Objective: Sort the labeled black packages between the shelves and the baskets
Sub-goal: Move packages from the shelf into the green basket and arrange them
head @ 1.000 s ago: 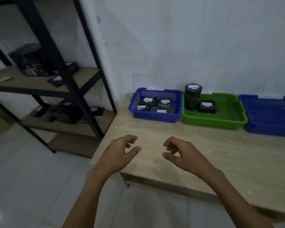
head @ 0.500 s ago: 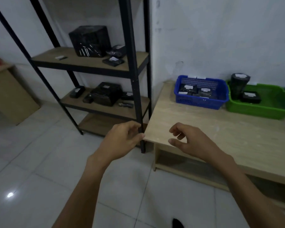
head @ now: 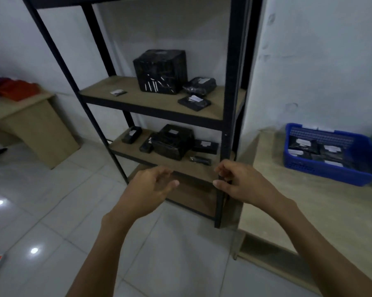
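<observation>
View has swung from the table (head: 322, 202) to the shelf unit (head: 155, 101), now centre frame. Left hand (head: 150, 187) and right hand (head: 243, 183) hover lower centre — fingers loosely curled, empty. Labeled black packages (head: 194, 102) sit on two shelves, others in the blue basket (head: 330, 175) at right — a pickup looks next.

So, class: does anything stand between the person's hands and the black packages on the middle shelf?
Nothing visible blocks the left hand: the front of the middle shelf is open to the black packages. The right hand lines up with the rack's front post and would likely reach left of it.
</observation>
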